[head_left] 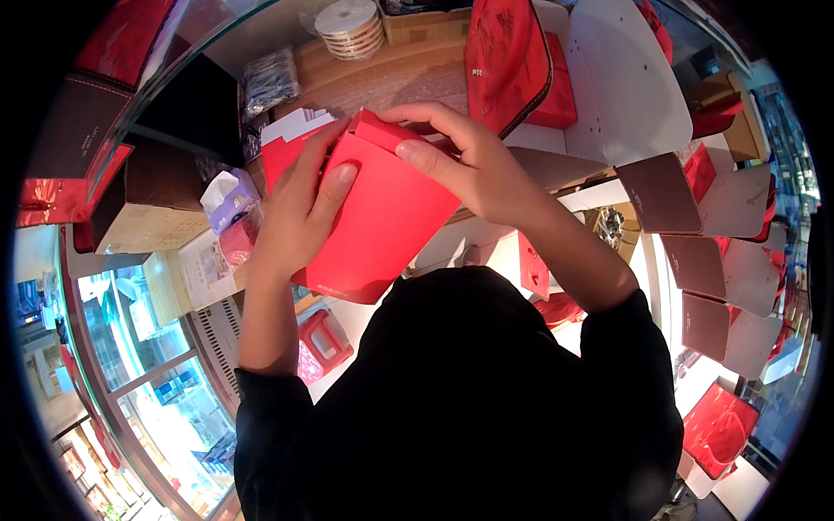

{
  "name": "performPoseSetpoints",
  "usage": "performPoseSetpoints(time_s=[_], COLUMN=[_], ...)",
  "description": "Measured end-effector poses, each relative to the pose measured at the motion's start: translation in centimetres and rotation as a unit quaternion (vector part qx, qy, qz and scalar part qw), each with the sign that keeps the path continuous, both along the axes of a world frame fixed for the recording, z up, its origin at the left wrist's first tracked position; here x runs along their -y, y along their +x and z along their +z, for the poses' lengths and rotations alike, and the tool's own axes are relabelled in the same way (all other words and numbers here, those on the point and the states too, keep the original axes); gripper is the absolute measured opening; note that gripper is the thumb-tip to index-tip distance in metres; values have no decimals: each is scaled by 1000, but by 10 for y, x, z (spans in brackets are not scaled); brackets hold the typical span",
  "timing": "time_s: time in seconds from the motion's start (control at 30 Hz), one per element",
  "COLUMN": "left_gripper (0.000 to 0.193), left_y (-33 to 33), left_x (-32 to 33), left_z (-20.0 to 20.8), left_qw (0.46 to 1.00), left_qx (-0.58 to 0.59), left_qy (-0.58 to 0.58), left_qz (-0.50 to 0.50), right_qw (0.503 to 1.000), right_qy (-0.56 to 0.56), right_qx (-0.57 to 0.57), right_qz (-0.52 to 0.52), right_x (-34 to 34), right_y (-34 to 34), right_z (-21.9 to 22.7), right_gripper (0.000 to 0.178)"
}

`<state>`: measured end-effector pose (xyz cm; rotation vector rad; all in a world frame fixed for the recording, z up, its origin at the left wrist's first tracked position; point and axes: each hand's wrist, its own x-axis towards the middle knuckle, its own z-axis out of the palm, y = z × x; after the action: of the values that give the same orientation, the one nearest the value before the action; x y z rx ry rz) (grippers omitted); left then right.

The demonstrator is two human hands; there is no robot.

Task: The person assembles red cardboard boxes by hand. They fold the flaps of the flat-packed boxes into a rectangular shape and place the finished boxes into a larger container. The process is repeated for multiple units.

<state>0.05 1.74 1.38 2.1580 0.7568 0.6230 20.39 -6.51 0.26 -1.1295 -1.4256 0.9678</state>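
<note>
A plain red cardboard box is tilted between my two hands, its narrow end with the flap edges facing away from me. My left hand grips its left side, thumb on the broad red face and fingers stretched along the far left edge. With my right hand I hold the far right corner, thumb on the near face and fingers curved over the narrow end. Just beyond my left hand lie white-and-red folded card pieces, partly covered by that hand. The inside of the box is hidden.
On the wooden tabletop stand a stack of ribbon spools and a plastic-wrapped bundle. A purple tissue box is at left. Red gift boxes with raised lids line the right. A glass-fronted case is lower left.
</note>
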Motion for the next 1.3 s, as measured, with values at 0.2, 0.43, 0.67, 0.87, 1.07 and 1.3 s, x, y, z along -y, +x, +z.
performPoseSetpoints(time_s=[0.2,0.43,0.67,0.87,1.07,1.3], left_gripper=[47,45,44,44,45,48], left_y=[-3,-2,-1,-2,-3,-7], left_x=[3,4,5,6,5,-2], left_z=[1,3,4,6,4,4], left_qw=[999,998,997,997,998,991], left_qx=[-29,10,16,12,9,1], left_qy=[-20,-55,-68,-77,-66,-131], left_qz=[-9,-39,-31,-25,-17,-31], right_qw=[995,992,996,994,994,992], right_qy=[-94,-44,-53,-23,4,-71], right_qx=[36,115,59,90,103,106], right_qz=[15,16,-44,-55,-42,17], right_x=[6,9,6,5,1,3], right_y=[4,10,6,5,7,12], right_z=[16,21,19,10,9,15], right_gripper=[42,41,42,43,42,49])
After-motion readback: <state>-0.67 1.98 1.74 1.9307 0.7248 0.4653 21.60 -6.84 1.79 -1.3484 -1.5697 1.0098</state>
